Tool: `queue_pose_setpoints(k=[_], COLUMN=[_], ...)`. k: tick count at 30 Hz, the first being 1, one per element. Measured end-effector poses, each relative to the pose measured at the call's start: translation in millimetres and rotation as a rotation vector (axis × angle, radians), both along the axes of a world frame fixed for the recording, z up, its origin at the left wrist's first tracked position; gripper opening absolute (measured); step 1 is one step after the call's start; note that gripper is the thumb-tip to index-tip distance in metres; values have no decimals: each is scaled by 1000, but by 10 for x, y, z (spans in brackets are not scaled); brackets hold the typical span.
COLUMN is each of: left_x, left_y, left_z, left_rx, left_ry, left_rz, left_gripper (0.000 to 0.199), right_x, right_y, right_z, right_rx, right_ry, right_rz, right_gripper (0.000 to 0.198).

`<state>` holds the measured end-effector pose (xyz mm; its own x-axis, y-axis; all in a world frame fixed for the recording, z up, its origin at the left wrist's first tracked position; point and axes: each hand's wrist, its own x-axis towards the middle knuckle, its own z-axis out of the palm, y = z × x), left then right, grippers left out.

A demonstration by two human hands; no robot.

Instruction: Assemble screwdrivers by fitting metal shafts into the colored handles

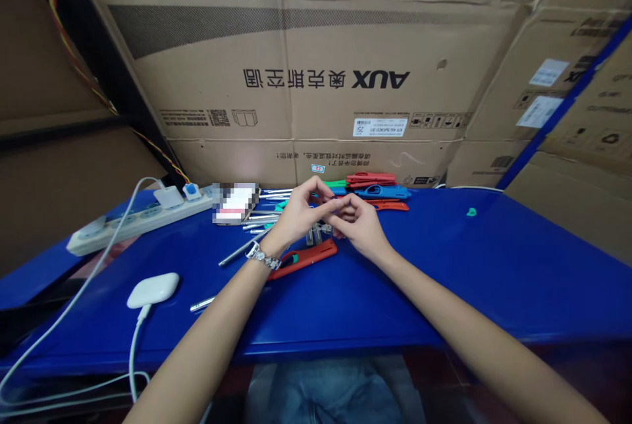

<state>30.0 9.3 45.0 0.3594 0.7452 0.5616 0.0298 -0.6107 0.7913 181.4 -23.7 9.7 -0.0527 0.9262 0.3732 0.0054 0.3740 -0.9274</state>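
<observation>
Over the middle of the blue table, my left hand (302, 214) and my right hand (364, 225) meet with their fingertips pinched together. Whatever sits between the fingers is too small or hidden to make out. Just below them lies an orange long-nosed lighter (312, 257) with a green trigger, partly covered by my left wrist. Small clear and metal pieces (316, 235) show beneath the hands. Behind the fingers rest a blue lighter body (382, 192), red lighter bodies (370, 178) and an orange-red one (392, 205). Several silver metal tubes (241, 250) lie to the left.
A white power strip (143, 221) with plugs and a phone (237, 203) occupy the back left. A white earphone case (154, 290) trails a cable at front left. A small green piece (471, 212) lies at right. Cardboard (316, 35) walls the back.
</observation>
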Motion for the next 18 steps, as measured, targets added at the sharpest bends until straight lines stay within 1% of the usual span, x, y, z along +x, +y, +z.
queue_pose_setpoints(k=[2, 4, 6, 9, 13, 16, 18], left_x=[-2, -17, -43, -87, -135, -124, -83], left_y=[-3, -13, -32, -61, -70, -61, -60], left_z=[-18, -23, -15, 8, 24, 12, -4], left_rx=[21, 44, 72, 109, 108, 95, 89], left_ry=[2, 43, 94, 119, 105, 89, 46], left_rz=[34, 28, -28, -122, -162, -147, -87], left_gripper=[25, 24, 25, 24, 23, 19, 16], right_x=[-32, -23, 14, 81, 124, 99, 65], right_y=[5, 3, -10, -44, -92, -103, -91], right_z=[6, 14, 24, 48, 86, 91, 74], right_rx=[-17, -25, -15, 47, 95, 90, 81], right_ry=[37, 9, -62, -191, -302, -290, -224], right_rz=[-28, -2, 55, 127, 165, 155, 85], right_gripper=[46, 46, 40, 33, 30, 28, 32])
